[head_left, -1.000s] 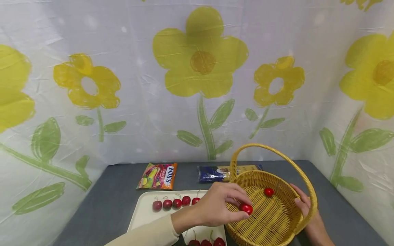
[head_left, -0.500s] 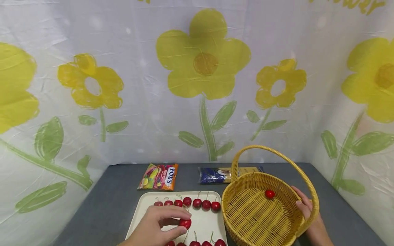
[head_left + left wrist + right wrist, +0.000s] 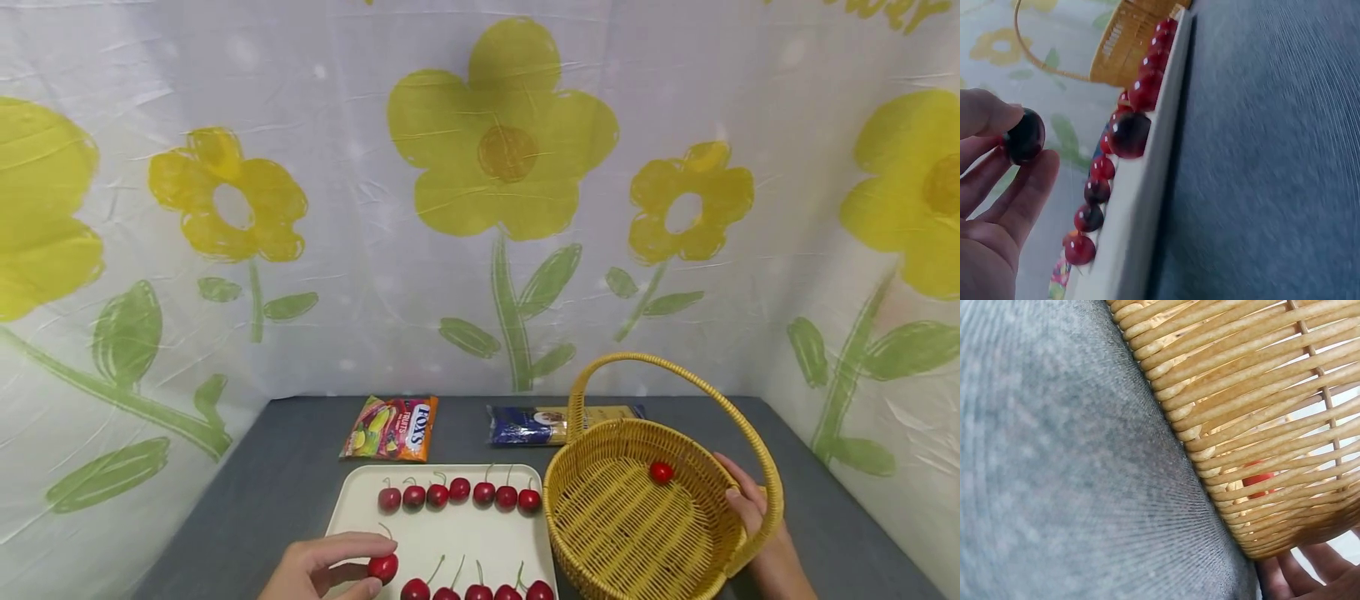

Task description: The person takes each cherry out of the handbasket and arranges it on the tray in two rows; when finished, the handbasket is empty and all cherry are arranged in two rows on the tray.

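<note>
My left hand [image 3: 318, 567] pinches a dark red cherry [image 3: 383, 568] between thumb and fingers, over the left front part of the cream tray [image 3: 450, 534]. In the left wrist view the pinched cherry [image 3: 1025, 137] looks almost black. A row of several stemmed cherries [image 3: 483, 494] runs along the tray's far side. A second row [image 3: 478, 593] lies near its front, right of my left hand. My right hand [image 3: 761, 525] holds the outer right side of the yellow wicker basket [image 3: 637, 533], below its tall handle. One bright red cherry [image 3: 662, 472] sits inside the basket.
Behind the tray lies a colourful Fox's Fruits candy bag [image 3: 390, 429]. A blue and gold packet [image 3: 528, 425] lies behind the basket, which partly covers it. The dark grey tabletop [image 3: 225, 508] ends at a flower-printed cloth [image 3: 360, 333].
My left hand, still pinching a cherry, has moved left from above the basket, across the tray, to its front left part. My right hand stays at the basket.
</note>
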{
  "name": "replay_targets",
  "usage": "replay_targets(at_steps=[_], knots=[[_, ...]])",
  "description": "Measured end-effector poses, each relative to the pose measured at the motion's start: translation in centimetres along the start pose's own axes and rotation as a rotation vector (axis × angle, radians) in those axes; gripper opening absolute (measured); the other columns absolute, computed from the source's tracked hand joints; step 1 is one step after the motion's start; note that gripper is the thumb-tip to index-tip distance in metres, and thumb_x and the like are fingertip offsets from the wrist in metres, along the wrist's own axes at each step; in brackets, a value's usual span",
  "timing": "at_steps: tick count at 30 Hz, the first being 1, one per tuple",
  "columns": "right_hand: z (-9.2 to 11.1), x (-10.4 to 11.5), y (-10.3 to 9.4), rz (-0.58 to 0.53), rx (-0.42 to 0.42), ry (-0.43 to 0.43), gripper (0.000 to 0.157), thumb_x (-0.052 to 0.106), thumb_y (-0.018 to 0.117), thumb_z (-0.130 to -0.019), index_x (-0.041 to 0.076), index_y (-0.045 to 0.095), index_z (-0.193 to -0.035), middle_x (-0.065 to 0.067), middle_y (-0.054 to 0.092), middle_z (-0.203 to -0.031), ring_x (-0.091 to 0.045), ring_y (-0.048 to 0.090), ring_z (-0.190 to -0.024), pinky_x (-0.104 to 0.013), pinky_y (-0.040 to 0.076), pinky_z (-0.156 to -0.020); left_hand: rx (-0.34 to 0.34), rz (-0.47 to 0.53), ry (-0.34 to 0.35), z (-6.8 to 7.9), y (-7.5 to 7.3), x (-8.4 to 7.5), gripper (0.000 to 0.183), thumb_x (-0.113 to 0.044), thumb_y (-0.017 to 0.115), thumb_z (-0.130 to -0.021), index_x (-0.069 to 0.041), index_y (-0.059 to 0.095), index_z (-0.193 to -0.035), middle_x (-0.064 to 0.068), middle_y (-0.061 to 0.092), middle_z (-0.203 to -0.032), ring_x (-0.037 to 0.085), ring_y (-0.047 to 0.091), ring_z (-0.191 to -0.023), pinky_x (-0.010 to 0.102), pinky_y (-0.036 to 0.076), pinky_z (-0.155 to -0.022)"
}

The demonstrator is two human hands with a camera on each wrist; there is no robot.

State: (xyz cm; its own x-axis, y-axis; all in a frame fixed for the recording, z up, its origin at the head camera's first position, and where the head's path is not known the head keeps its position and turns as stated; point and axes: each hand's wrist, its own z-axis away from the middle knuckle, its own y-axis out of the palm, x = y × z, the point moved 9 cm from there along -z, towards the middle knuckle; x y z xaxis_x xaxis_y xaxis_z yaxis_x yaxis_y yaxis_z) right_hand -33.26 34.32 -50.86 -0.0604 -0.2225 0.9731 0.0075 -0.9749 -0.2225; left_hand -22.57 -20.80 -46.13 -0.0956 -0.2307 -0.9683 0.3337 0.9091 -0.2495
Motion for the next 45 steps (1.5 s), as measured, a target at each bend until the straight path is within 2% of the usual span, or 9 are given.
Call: replay_targets(at_steps=[4,9,12,22,26,33,39,42,45], knots=[[0.3,-0.1,-0.2,0.047,-0.009,-0.048,0.063,0.039,0.027,-0.122,0.01,0.014,-0.177,-0.017,0.031,-0.167,0.022,0.054,-0.113,-0.017,0.059,-0.089,-0.03,-0.062,0.01,0.2,-0.4,1.0,0.04,-0.016,0.079,-0.102,0.007,0.073,-0.134,0.027,0.075,-0.131,0.009,0.076,-0.11,0.033,0.065,-0.097],[0.0,-0.2,0.0,-0.059,0.002,-0.05,0.06,0.03,0.031,-0.122,0.008,0.016,-0.176,0.033,0.049,-0.138,0.02,0.057,-0.114,-0.016,0.058,-0.09,-0.01,-0.117,0.03,-0.1,-0.4,1.8,0.04,-0.021,0.08,-0.102,0.004,0.075,-0.132,0.022,0.078,-0.129,0.007,0.076,-0.109,0.033,0.065,-0.097],[-0.1,-0.1,0.1,-0.077,0.009,-0.039,0.059,0.027,0.031,-0.122,0.008,0.015,-0.176,0.045,0.047,-0.128,0.023,0.054,-0.114,-0.013,0.055,-0.091,0.02,-0.119,0.039,-0.3,-0.2,2.1,0.039,-0.023,0.079,-0.103,0.003,0.075,-0.133,0.019,0.078,-0.128,0.007,0.076,-0.109,0.03,0.064,-0.098],[-0.4,0.0,0.1,-0.05,0.007,0.005,0.059,0.024,0.027,-0.121,0.009,0.011,-0.176,0.027,0.038,-0.143,0.028,0.048,-0.112,-0.008,0.051,-0.092,0.104,-0.253,0.105,-0.5,0.5,2.7,0.03,-0.026,0.079,-0.103,-0.008,0.081,-0.127,0.002,0.082,-0.122,0.004,0.075,-0.107,0.033,0.066,-0.094],[-0.3,0.0,0.1,-0.041,0.005,0.002,0.059,0.023,0.026,-0.121,0.008,0.011,-0.176,0.022,0.035,-0.149,0.028,0.047,-0.111,-0.007,0.051,-0.092,0.143,-0.298,0.151,-0.6,0.7,2.7,0.028,-0.024,0.078,-0.104,-0.008,0.081,-0.128,-0.001,0.082,-0.121,0.003,0.074,-0.108,0.022,0.063,-0.094],[-0.1,-0.2,0.0,-0.033,0.015,0.011,0.061,0.029,0.027,-0.122,0.009,0.009,-0.177,0.022,0.038,-0.145,0.024,0.053,-0.112,-0.014,0.055,-0.091,0.193,-0.256,0.228,-0.7,1.2,2.4,0.029,-0.02,0.078,-0.103,-0.006,0.08,-0.128,-0.004,0.081,-0.121,0.0,0.072,-0.109,0.018,0.06,-0.094],[-0.2,-0.3,0.2,-0.013,0.019,0.022,0.061,0.029,0.023,-0.122,0.009,0.006,-0.177,-0.006,0.03,-0.167,0.024,0.052,-0.111,-0.013,0.055,-0.09,0.195,-0.243,0.286,-0.5,1.5,2.0,0.029,-0.019,0.08,-0.102,-0.004,0.079,-0.127,-0.002,0.081,-0.121,0.0,0.073,-0.11,0.019,0.062,-0.093],[-0.4,-0.1,0.2,-0.016,0.02,0.019,0.06,0.026,0.021,-0.121,0.007,0.005,-0.176,-0.003,0.034,-0.165,0.024,0.051,-0.109,-0.012,0.054,-0.09,0.182,-0.25,0.296,-0.4,1.6,1.9,0.03,-0.018,0.081,-0.101,-0.004,0.08,-0.127,0.0,0.082,-0.121,0.001,0.073,-0.11,0.018,0.061,-0.092],[-0.5,0.1,0.2,-0.024,0.017,0.008,0.06,0.022,0.021,-0.121,0.004,0.006,-0.175,0.026,0.046,-0.144,0.024,0.051,-0.109,-0.01,0.052,-0.09,0.182,-0.248,0.28,-0.5,1.6,2.0,0.031,-0.02,0.081,-0.101,-0.004,0.079,-0.128,-0.001,0.081,-0.122,0.0,0.072,-0.112,0.017,0.06,-0.093]])
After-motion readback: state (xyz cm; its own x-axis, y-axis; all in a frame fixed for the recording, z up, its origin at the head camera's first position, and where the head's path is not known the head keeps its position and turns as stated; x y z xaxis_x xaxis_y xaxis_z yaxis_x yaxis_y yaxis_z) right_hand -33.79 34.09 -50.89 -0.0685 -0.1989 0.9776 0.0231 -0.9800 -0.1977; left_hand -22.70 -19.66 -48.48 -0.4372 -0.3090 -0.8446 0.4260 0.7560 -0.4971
